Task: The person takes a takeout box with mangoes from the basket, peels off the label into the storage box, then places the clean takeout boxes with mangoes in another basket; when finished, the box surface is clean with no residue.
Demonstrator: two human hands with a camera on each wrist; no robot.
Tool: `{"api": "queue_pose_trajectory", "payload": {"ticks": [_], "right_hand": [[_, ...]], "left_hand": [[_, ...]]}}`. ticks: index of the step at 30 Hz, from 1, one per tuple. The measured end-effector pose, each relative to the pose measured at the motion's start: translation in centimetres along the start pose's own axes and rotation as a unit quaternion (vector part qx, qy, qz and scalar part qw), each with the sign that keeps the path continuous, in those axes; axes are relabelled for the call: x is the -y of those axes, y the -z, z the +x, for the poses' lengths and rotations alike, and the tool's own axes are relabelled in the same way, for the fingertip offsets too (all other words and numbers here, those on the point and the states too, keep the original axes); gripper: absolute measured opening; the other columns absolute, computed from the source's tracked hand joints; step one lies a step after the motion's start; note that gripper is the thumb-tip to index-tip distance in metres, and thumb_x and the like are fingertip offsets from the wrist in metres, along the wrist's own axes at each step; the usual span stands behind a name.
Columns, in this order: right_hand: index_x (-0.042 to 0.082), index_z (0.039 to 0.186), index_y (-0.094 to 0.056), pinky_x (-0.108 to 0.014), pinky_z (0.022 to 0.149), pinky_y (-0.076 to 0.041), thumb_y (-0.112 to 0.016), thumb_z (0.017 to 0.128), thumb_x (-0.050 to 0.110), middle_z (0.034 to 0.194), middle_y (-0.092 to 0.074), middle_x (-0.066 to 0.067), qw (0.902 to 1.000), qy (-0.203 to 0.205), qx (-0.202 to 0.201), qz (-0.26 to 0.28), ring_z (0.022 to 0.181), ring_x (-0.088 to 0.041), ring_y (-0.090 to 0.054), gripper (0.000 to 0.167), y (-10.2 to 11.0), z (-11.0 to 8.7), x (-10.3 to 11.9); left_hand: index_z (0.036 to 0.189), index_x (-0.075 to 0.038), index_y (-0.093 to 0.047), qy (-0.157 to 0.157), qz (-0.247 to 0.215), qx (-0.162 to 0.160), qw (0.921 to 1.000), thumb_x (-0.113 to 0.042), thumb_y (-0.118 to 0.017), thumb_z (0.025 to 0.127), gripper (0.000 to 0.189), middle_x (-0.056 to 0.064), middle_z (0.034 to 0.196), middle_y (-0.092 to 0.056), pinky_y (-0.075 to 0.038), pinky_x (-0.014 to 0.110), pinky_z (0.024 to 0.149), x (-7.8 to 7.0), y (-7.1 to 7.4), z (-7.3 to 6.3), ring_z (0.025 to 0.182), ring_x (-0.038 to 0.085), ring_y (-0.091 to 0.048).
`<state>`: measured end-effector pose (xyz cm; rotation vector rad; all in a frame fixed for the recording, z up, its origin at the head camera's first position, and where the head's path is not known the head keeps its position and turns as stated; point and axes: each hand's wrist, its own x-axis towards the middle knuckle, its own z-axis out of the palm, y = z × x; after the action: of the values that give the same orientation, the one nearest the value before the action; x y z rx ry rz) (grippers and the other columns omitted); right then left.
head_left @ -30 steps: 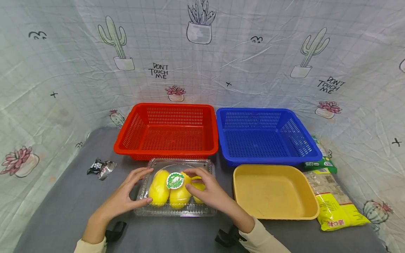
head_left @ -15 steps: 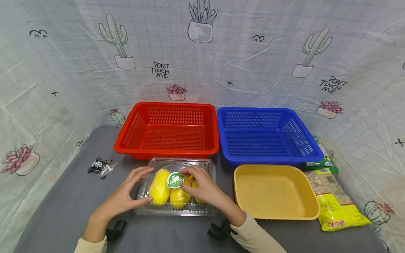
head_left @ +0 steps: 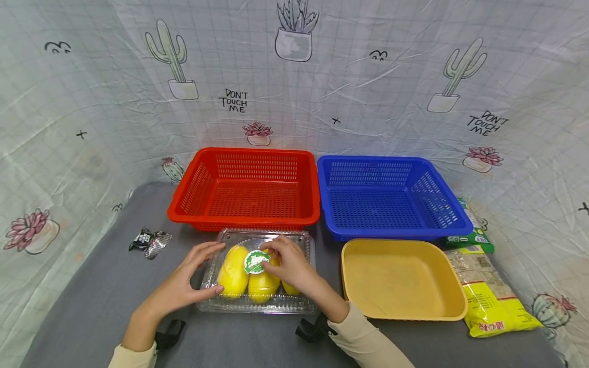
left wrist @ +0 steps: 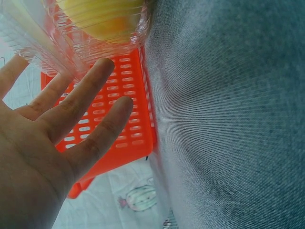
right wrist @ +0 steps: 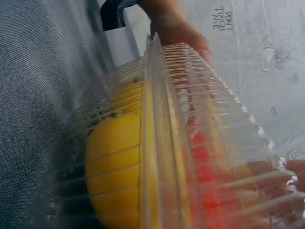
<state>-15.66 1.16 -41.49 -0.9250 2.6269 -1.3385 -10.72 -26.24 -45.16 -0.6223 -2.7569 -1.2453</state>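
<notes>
A ridged, clear plastic box [head_left: 239, 305] of rounded yellow fruit [head_left: 233, 276] sits on the grey, woven-covered worktop [head_left: 239, 340]; the left hand [head_left: 181, 286] spreads loosely at its left side. The right hand [head_left: 293, 266] bends over the round sticker [head_left: 255, 261]; whether pinching, I cannot tell.

The right hand [head_left: 294, 267] is shifting leftward over the clear box [head_left: 257, 306], its fingers curling in to the right edge of the green-and-white sticker [head_left: 255, 261].
</notes>
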Motion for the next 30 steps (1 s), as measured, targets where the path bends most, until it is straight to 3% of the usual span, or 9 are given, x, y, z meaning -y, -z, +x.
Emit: {"api": "queue_pose_trajectory", "payload": {"ticks": [11,20,30], "right_hand": [[0.000,0.103,-0.070,-0.020,0.066,-0.041,-0.074,0.084,0.007,0.085,-0.054,-0.009,0.9996,-0.007,0.023,-0.012,0.074,-0.018,-0.051,0.021,0.06,0.42,-0.02],[0.001,0.102,-0.071,-0.021,0.065,-0.038,-0.074,0.085,0.008,0.084,-0.054,-0.007,0.9994,-0.015,0.031,-0.009,0.074,-0.021,-0.052,0.018,0.11,0.50,-0.03],[0.003,0.098,-0.073,-0.020,0.064,-0.039,-0.074,0.086,0.009,0.082,-0.054,-0.004,1.0000,0.002,0.009,-0.001,0.071,-0.016,-0.048,0.014,-0.05,0.29,-0.36]], "left_hand": [[0.149,-0.019,-0.039,-0.002,0.002,0.005,1.0000,-0.024,-0.082,0.079,0.082,0.001,0.147,-0.033,-0.042,0.040,0.103,-0.20,0.17,0.02,0.125,0.012,-0.042],[0.149,-0.016,-0.038,-0.002,-0.002,0.010,0.9999,-0.024,-0.080,0.080,0.081,0.003,0.147,-0.032,-0.041,0.057,0.099,-0.21,0.03,-0.03,0.124,0.020,-0.042],[0.149,-0.019,-0.039,-0.008,0.001,0.003,1.0000,-0.022,-0.082,0.078,0.083,-0.001,0.147,-0.033,-0.044,0.049,0.098,0.12,0.04,0.10,0.122,0.010,-0.044]]}}
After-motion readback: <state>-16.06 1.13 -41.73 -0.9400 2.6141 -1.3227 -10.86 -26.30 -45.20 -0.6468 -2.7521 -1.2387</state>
